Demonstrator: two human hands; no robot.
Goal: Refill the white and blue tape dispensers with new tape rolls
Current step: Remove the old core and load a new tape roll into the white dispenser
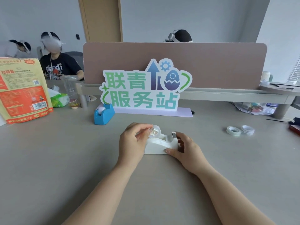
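The left hand (133,140) pinched a clear tape roll (155,131) between thumb and fingertips, holding it at the raised rear end of the white dispenser (158,146); whether the roll sat fully in its cradle could not be told. The right hand (186,150) gripped the dispenser's cutter end, with the thumb along the near side and the fingers curled round the far side. The dispenser stood flat on the grey surface (65,159), near the middle and just in front of the person.

Behind it and to the left, the blue dispenser (103,115) stood upright with a pale roll in its cradle, touching the base of a standing cut-out sign (146,88) with green characters, a blue arrow, a gear and an egg. Well to the right lay two spare rolls (233,131), flat and touching each other.

At the far left stood a large orange and cream printed bag (22,90), with a green tissue pack (59,99) and a clear plastic cup (69,85) beyond it. A low riser shelf (227,94) ran behind the sign, under a dusty-pink desk partition (194,62). Past it, people wearing head-mounted rigs sat at other desks before pale walls and a tan wooden door (103,18).
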